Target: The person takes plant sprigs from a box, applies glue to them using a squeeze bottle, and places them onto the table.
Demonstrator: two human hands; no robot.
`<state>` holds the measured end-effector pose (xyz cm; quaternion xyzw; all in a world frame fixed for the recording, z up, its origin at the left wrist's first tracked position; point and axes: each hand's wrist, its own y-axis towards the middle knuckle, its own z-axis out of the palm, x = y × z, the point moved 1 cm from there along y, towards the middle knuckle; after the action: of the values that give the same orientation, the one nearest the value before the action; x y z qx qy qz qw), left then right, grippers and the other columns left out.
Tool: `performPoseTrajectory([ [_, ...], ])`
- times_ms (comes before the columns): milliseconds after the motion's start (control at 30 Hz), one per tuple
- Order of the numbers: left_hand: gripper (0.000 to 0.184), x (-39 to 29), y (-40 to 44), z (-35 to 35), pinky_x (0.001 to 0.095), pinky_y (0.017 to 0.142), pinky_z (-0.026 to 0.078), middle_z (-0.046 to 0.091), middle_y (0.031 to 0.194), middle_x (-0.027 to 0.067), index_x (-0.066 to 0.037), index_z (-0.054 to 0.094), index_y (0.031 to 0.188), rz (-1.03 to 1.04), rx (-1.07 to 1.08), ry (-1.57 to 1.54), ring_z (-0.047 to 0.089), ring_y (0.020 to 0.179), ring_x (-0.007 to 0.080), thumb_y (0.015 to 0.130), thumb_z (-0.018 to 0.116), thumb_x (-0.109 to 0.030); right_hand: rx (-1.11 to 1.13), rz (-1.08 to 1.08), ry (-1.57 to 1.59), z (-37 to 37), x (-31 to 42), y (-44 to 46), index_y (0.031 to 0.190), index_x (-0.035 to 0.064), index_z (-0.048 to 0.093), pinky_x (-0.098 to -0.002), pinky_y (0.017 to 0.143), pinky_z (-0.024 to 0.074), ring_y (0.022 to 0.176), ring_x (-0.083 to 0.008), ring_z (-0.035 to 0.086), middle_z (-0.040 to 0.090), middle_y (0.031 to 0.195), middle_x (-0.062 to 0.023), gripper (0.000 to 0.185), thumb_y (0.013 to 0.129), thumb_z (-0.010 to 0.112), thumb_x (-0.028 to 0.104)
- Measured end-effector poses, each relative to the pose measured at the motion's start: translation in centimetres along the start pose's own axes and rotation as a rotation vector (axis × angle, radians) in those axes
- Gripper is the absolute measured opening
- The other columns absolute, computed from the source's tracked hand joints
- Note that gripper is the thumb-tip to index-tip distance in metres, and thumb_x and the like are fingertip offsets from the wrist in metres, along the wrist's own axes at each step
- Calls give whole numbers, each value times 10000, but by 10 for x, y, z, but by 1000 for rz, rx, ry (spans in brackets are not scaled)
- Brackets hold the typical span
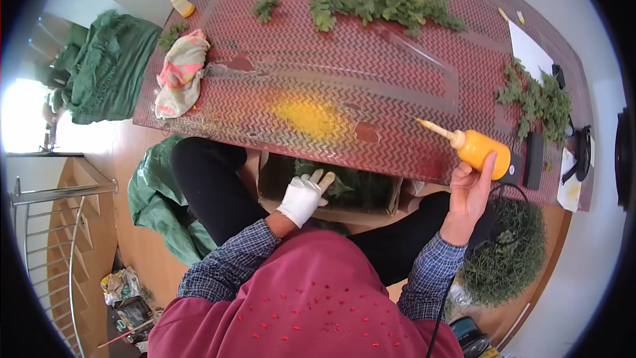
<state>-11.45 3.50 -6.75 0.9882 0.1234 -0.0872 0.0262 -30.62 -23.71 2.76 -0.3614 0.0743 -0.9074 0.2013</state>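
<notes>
My right hand [472,189] is bare and grips the base of a yellow squeeze bottle [483,154], tilted above the table's right front edge. The bottle's long, thin nozzle points left over the table. My left hand [305,197] wears a white glove with yellowish fingertips. Its fingers are stretched out and parted, with nothing visible between them. Beneath it, between my legs, is an open cardboard box [392,204] with green leafy sprigs [361,189] inside. A patch of yellow smears [308,116] marks the table in front of me.
Leafy green branches [391,0] lie at the table's far side, with another sprig [536,99] at right. A stained cloth [182,74] and a smaller yellow bottle [180,4] are at left. A black block [532,160] sits beside the squeeze bottle. Bushy greenery [507,252] stands right.
</notes>
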Motion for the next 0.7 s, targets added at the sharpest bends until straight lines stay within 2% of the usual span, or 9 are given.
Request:
performPoseTrajectory([
  [67,675,12,-2,14,391,678,490,648,1175,118,-148,527,1331,4,304,137,624,783,281,736,704,-413,-5,32,34,1,-4,3,1187,60,562,-212,501,490,603,-122,571,671,999,-94,334,949,610,289],
  [167,491,14,40,-45,366,677,538,689,1095,93,-161,671,1152,-41,529,-397,697,847,240,765,695,-463,-20,62,29,1,-9,8,1185,59,566,-214,498,486,592,-124,566,674,1000,-95,339,952,604,302],
  [233,415,36,81,-66,379,693,552,712,1009,88,-137,710,1072,49,117,-743,698,817,249,798,687,-448,-18,57,37,5,-12,10,1193,59,564,-213,495,480,584,-122,561,674,1003,-95,350,956,596,314],
  [300,421,71,147,-76,358,753,553,711,1004,107,-124,689,1111,40,-270,-132,693,856,262,827,674,-434,-38,77,39,8,-14,13,1195,59,563,-211,491,475,583,-121,561,674,1008,-95,355,958,592,322],
  [367,527,94,219,-99,373,726,538,685,1004,119,-126,641,1188,-454,-472,-234,679,872,297,803,685,-484,-14,74,41,10,-18,17,1189,57,564,-210,487,477,587,-119,563,673,1009,-96,352,960,588,323],
  [433,792,111,269,-104,413,692,523,602,880,148,-158,404,1408,-567,-391,86,643,838,320,774,700,-526,-51,80,15,16,-21,18,1179,55,565,-208,486,480,584,-119,564,673,998,-94,345,965,580,325],
  [500,742,137,299,-81,428,679,518,624,883,160,-153,424,1387,-636,-374,88,648,836,329,785,701,-487,-46,63,-27,16,-22,21,1181,56,561,-206,484,474,583,-116,562,671,991,-92,342,970,572,324],
  [600,643,159,299,-75,467,711,515,663,904,195,-130,478,1349,-729,-361,-97,649,847,364,799,698,-380,-105,75,-43,15,-22,21,1179,59,562,-212,488,467,587,-116,557,672,984,-92,338,971,573,325],
  [700,629,192,274,-66,431,669,523,683,1019,191,-75,449,1396,-705,-630,-477,678,842,314,858,649,-332,-119,79,-19,24,-21,17,1179,58,563,-216,494,465,589,-118,552,671,989,-94,343,967,580,327],
])
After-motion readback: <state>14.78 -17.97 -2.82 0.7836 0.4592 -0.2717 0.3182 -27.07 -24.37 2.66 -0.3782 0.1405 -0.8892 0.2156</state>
